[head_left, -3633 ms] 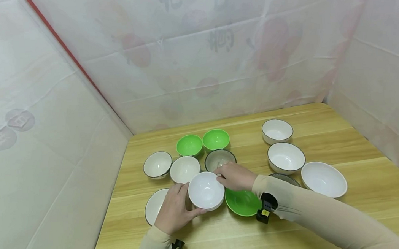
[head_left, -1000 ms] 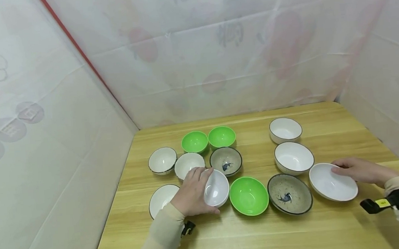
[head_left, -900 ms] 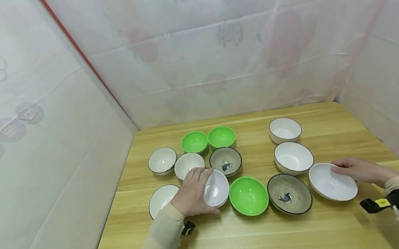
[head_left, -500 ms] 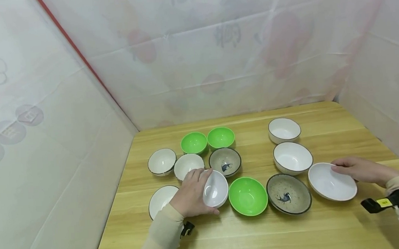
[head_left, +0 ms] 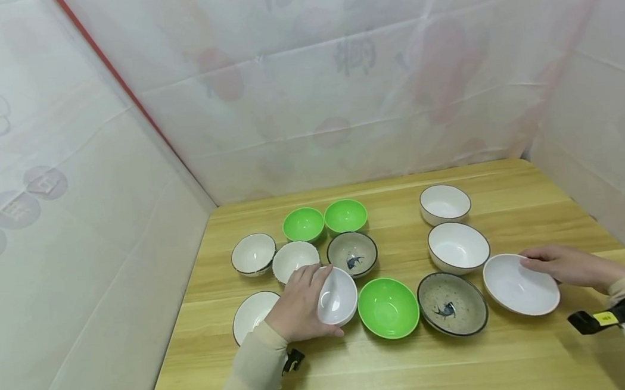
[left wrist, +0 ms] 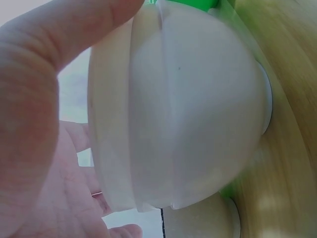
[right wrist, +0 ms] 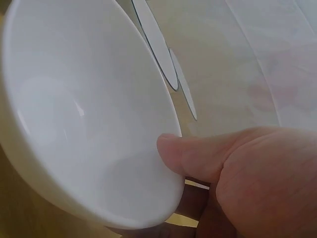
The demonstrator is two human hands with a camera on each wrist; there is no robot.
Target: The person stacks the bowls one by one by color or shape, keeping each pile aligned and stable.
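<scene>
My left hand (head_left: 298, 306) grips a small stack of white bowls (head_left: 337, 296), tilted toward the right, at the near left of the wooden table (head_left: 355, 371). In the left wrist view the stacked white bowls (left wrist: 178, 119) fill the frame with my left hand's fingers (left wrist: 44, 99) curled round them. My right hand (head_left: 569, 266) pinches the far rim of a wide white bowl (head_left: 519, 284) at the right. In the right wrist view the thumb (right wrist: 198, 158) lies inside that white bowl (right wrist: 74, 109).
Between the hands sit a large green bowl (head_left: 387, 307) and a speckled fish bowl (head_left: 452, 311). Behind are two small green bowls (head_left: 303, 224), a smaller fish bowl (head_left: 352, 254), and several white dark-rimmed bowls (head_left: 458, 247). Plastic sheet walls (head_left: 76, 203) enclose the table.
Over the longer span my right hand left the white bowl stack and went to the wide white bowl at the right. In the last second almost nothing moved.
</scene>
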